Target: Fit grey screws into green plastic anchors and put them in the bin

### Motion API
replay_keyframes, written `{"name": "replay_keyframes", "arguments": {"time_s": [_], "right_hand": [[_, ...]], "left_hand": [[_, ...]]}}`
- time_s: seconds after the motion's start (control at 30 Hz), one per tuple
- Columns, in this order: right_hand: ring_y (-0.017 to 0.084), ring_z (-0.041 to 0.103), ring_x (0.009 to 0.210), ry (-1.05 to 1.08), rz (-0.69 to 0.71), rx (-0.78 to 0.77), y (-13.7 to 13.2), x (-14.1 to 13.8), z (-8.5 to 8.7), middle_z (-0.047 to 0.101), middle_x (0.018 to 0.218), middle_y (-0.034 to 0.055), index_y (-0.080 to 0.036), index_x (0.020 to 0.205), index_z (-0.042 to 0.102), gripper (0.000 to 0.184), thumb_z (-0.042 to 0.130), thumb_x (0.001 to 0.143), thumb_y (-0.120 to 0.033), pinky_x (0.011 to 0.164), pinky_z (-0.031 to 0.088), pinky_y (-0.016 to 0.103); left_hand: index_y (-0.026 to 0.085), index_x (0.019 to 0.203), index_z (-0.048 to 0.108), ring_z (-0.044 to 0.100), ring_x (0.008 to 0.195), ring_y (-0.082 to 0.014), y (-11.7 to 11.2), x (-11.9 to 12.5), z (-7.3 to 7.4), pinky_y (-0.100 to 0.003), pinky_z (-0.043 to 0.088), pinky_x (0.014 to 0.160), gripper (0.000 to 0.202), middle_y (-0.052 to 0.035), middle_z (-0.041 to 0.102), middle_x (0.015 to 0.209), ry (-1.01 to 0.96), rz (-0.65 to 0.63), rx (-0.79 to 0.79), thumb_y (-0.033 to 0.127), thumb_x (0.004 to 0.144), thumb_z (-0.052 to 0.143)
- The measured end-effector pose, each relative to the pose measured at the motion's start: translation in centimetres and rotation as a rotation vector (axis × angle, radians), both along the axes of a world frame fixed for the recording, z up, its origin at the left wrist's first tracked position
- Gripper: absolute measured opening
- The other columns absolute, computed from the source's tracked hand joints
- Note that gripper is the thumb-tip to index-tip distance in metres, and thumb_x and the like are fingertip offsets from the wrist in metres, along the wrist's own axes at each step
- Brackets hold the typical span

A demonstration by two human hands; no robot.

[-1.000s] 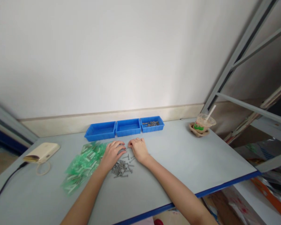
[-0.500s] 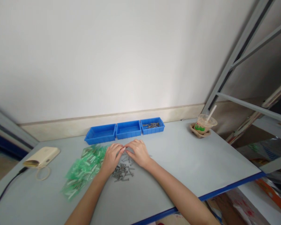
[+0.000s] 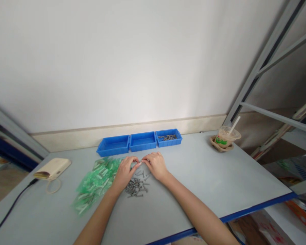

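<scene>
My left hand (image 3: pixel 125 173) and my right hand (image 3: pixel 155 165) meet fingertip to fingertip just above the table, each with thumb and forefinger pinched. Whatever lies between the fingertips is too small to make out. Right below them is a loose pile of grey metal screws (image 3: pixel 134 187), with a few strays (image 3: pixel 140 174) near my right hand. Green plastic bags (image 3: pixel 98 181) holding pale, slim pieces lie against the left hand's outer side. Beyond the hands, three blue bins stand in a row. Dark screws (image 3: pixel 169 137) lie in the right bin (image 3: pixel 169 143).
The left bin (image 3: pixel 114 151) and middle bin (image 3: pixel 143 147) show bare bottoms. A cream power-bank-like device (image 3: pixel 53 168) with a black cable (image 3: pixel 14 206) is at far left. At right, a drink cup (image 3: pixel 224 136) with a straw sits in a cardboard holder (image 3: pixel 220 147), near a metal frame (image 3: pixel 258 69).
The view has shifted slightly, moving everything a little to the right in the picture. My hands stay pinched together, and the stray screws between them show more plainly.
</scene>
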State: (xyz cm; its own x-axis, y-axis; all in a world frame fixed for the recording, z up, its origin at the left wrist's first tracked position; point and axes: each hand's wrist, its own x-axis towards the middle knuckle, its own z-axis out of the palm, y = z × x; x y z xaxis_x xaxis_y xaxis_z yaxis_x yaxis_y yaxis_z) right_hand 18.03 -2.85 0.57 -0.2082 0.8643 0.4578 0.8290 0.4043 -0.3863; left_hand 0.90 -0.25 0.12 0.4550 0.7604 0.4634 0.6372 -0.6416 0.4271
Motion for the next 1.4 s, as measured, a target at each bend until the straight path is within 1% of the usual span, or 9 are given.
{"name": "replay_keyframes", "arguments": {"time_s": [0.2, 0.37, 0.53, 0.6, 0.7, 0.8, 1.03, 1.23, 1.4], "right_hand": [[0.013, 0.056, 0.080, -0.040, 0.057, 0.006, -0.6, -0.1, 0.7, 0.067, 0.083, -0.0001, -0.021, 0.086, 0.064, 0.023, 0.043, 0.090, -0.031, 0.072, 0.029, 0.027], [0.013, 0.055, 0.078, -0.117, 0.064, 0.040, -1.0, -0.2, 1.2, 0.066, 0.081, 0.0017, -0.020, 0.085, 0.063, 0.024, 0.042, 0.091, -0.029, 0.070, 0.028, 0.027], [0.014, 0.055, 0.076, -0.170, 0.084, 0.048, -0.9, -0.1, 1.3, 0.065, 0.080, 0.0024, -0.019, 0.084, 0.061, 0.023, 0.040, 0.091, -0.026, 0.069, 0.027, 0.028], [0.014, 0.055, 0.075, -0.184, 0.095, 0.050, -1.0, 0.0, 1.3, 0.064, 0.078, 0.0018, -0.019, 0.084, 0.061, 0.022, 0.041, 0.090, -0.027, 0.069, 0.027, 0.028], [0.014, 0.055, 0.076, -0.183, 0.127, 0.056, -1.2, -0.2, 1.4, 0.065, 0.080, 0.0012, -0.021, 0.091, 0.059, 0.017, 0.044, 0.089, -0.029, 0.069, 0.027, 0.028], [0.014, 0.055, 0.078, -0.165, 0.126, 0.058, -1.4, -0.4, 1.4, 0.065, 0.081, 0.0014, -0.021, 0.093, 0.059, 0.016, 0.045, 0.089, -0.027, 0.068, 0.026, 0.027], [0.014, 0.054, 0.076, -0.128, 0.031, 0.047, -1.2, -0.2, 1.0, 0.066, 0.079, 0.0009, -0.021, 0.084, 0.061, 0.020, 0.043, 0.090, -0.026, 0.068, 0.025, 0.028], [0.014, 0.054, 0.076, -0.096, -0.020, 0.043, -0.9, -0.1, 0.6, 0.066, 0.078, 0.0003, -0.021, 0.083, 0.061, 0.023, 0.042, 0.090, -0.031, 0.069, 0.024, 0.029], [0.014, 0.054, 0.076, -0.120, 0.033, 0.045, -1.0, 0.2, 0.7, 0.066, 0.078, -0.0001, -0.022, 0.083, 0.062, 0.024, 0.042, 0.090, -0.033, 0.070, 0.024, 0.029]], "left_hand": [[0.019, 0.085, 0.054, 0.053, 0.085, -0.0189, 0.0, 0.0, -0.2, -0.033, 0.042, 0.079, 0.025, -0.0034, 0.059, 0.086, -0.019, -0.027, -0.045, 0.036, 0.088, 0.037], [0.019, 0.078, 0.054, 0.052, 0.080, -0.0174, -0.1, 0.1, -0.4, -0.030, 0.042, 0.076, 0.030, -0.0026, 0.058, 0.079, -0.040, -0.063, -0.092, 0.035, 0.090, 0.032], [0.019, 0.081, 0.052, 0.052, 0.080, -0.0173, -0.3, 0.4, -0.3, -0.029, 0.042, 0.075, 0.028, -0.0028, 0.056, 0.081, -0.065, -0.052, -0.124, 0.036, 0.089, 0.031], [0.019, 0.075, 0.050, 0.051, 0.076, -0.0169, -0.4, 0.4, -0.2, -0.029, 0.042, 0.072, 0.030, -0.0023, 0.054, 0.076, -0.048, -0.062, -0.129, 0.035, 0.090, 0.029], [0.019, 0.067, 0.046, 0.049, 0.068, -0.0161, -0.3, 0.3, -0.2, -0.028, 0.041, 0.066, 0.033, -0.0013, 0.050, 0.068, -0.031, -0.033, -0.113, 0.034, 0.090, 0.028], [0.019, 0.064, 0.044, 0.049, 0.067, -0.0165, -0.3, 0.4, -0.1, -0.030, 0.042, 0.066, 0.035, -0.0014, 0.049, 0.066, -0.023, -0.008, -0.116, 0.035, 0.089, 0.026], [0.020, 0.084, 0.047, 0.055, 0.077, -0.0179, -0.5, 0.7, 0.1, -0.032, 0.044, 0.075, 0.023, -0.0015, 0.057, 0.077, -0.086, -0.053, -0.224, 0.035, 0.089, 0.030], [0.020, 0.091, 0.050, 0.056, 0.085, -0.0183, -0.3, 0.6, -0.1, -0.032, 0.044, 0.079, 0.016, -0.0031, 0.059, 0.089, -0.071, -0.075, -0.212, 0.031, 0.083, 0.043], [0.019, 0.084, 0.054, 0.055, 0.082, -0.0181, -0.3, 0.4, 0.0, -0.031, 0.043, 0.077, 0.017, -0.0028, 0.059, 0.083, -0.048, -0.085, -0.158, 0.030, 0.085, 0.040]]}}
